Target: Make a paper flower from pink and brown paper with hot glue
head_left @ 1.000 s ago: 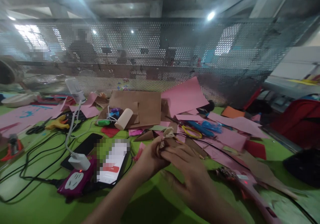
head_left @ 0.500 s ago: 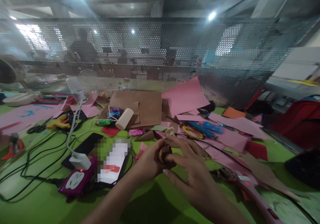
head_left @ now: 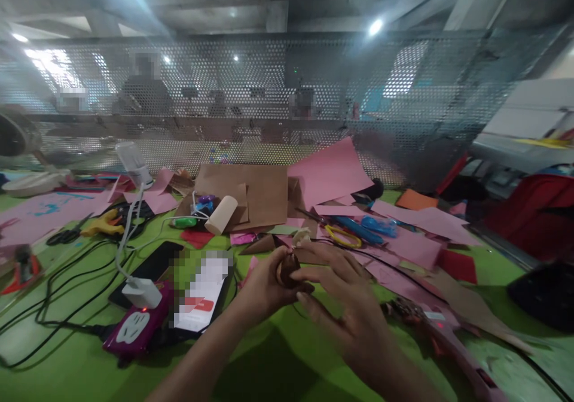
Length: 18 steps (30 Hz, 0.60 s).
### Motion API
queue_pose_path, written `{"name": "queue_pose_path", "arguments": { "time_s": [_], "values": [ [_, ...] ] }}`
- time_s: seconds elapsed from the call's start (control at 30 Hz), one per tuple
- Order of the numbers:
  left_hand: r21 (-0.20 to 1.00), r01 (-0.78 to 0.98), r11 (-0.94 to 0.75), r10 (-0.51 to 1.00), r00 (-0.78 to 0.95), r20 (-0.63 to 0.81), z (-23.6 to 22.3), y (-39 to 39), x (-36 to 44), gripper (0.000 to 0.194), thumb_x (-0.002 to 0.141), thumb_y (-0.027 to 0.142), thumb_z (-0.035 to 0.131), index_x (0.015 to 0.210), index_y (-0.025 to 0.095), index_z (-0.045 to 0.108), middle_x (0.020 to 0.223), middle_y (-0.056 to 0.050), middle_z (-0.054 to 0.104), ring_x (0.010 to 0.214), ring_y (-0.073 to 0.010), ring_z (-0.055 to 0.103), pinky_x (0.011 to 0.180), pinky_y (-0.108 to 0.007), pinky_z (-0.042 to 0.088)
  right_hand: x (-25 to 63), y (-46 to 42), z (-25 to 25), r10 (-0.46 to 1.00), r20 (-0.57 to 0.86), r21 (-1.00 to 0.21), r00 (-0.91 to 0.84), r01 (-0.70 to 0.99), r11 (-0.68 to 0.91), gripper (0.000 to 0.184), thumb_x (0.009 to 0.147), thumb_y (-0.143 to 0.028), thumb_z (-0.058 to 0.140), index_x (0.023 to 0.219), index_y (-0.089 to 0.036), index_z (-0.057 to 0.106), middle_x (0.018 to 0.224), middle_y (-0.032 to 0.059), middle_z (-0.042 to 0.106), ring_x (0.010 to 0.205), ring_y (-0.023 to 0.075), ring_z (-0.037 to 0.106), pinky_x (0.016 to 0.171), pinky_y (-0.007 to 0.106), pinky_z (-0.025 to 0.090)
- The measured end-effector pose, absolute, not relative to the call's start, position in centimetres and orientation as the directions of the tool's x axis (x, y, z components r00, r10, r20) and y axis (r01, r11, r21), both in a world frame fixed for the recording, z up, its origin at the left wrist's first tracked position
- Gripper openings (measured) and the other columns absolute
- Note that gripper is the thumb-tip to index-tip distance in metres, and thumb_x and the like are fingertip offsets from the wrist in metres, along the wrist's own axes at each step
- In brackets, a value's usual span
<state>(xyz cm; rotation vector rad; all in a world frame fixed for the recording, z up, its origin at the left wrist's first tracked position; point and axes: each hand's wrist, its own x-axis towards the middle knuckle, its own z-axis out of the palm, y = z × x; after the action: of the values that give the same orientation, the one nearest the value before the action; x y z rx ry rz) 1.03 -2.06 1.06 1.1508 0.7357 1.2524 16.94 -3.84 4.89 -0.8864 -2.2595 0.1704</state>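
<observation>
My left hand [head_left: 264, 288] is closed around a small rounded brown piece [head_left: 288, 268], which looks like folded or rolled brown paper; much of it is hidden by the fingers. Over it from the right comes my right hand [head_left: 343, 294], its fingers apart and slightly bent, the index fingertip at the piece's side. A crumpled pale scrap [head_left: 300, 235] lies just beyond the fingertips. Right of my right hand lies a pink glue gun [head_left: 448, 333] with a small red light.
On the green table [head_left: 264, 366], a phone [head_left: 204, 294] and purple power strip [head_left: 130, 330] with black cables lie left. Brown paper [head_left: 264, 192], pink paper [head_left: 334, 174], a beige roll [head_left: 222, 215] and yellow-handled scissors [head_left: 343, 236] lie behind. A perforated metal screen [head_left: 251, 103] stands at the back.
My right hand's fingers have shifted slightly on the brown piece, and its thumb has moved a little. The piece looks turned more upright in my left hand. The view has shifted slightly.
</observation>
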Motion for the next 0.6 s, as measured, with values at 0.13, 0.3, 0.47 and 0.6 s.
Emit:
{"name": "queue_pose_path", "arguments": {
  "time_s": [0.13,0.3,0.47,0.6],
  "values": [
    [0.919,-0.387,-0.078,0.957,0.229,0.178,0.5,-1.8,1.4,0.049,0.053,0.013,0.087,0.090,0.018,0.055,0.077,0.005,0.056,0.069,-0.0098,0.052,0.066,-0.021,0.046,16.9,-3.7,4.7,0.635,0.590,-0.276,-0.499,0.614,0.739,0.029,0.088,-0.018,0.056,0.116,-0.027,0.061,0.143,0.0068,0.049,0.129,0.0292,0.043,0.100,0.051,0.040],
    [0.961,-0.199,-0.191,0.962,0.157,0.223,0.6,-2.1,1.3,0.039,0.060,0.010,0.080,0.092,0.016,0.059,0.071,0.006,0.053,0.064,-0.0087,0.047,0.057,-0.017,0.039,16.3,-3.9,4.4,0.670,0.519,-0.241,-0.530,0.662,0.710,0.029,0.086,-0.022,0.058,0.116,-0.024,0.061,0.146,0.0081,0.046,0.130,0.0306,0.042,0.100,0.052,0.042],
    [0.967,-0.048,-0.250,0.949,0.186,0.255,0.8,-2.5,0.6,0.040,0.064,0.006,0.072,0.102,0.016,0.064,0.071,0.006,0.053,0.067,-0.0103,0.048,0.061,-0.018,0.040,16.1,-4.5,4.5,0.701,0.437,-0.251,-0.563,0.672,0.696,0.024,0.087,-0.026,0.056,0.110,-0.020,0.062,0.149,0.0117,0.042,0.137,0.0318,0.036,0.106,0.054,0.039],
    [0.968,0.020,-0.250,0.953,0.184,0.242,0.9,-2.5,0.6,0.040,0.061,0.002,0.068,0.099,0.014,0.065,0.071,0.005,0.056,0.064,-0.0098,0.045,0.057,-0.018,0.036,15.8,-4.6,4.5,0.683,0.428,-0.214,-0.592,0.667,0.713,0.027,0.089,-0.029,0.056,0.113,-0.019,0.061,0.151,0.0132,0.041,0.140,0.0329,0.033,0.108,0.056,0.036]
  ]
}}
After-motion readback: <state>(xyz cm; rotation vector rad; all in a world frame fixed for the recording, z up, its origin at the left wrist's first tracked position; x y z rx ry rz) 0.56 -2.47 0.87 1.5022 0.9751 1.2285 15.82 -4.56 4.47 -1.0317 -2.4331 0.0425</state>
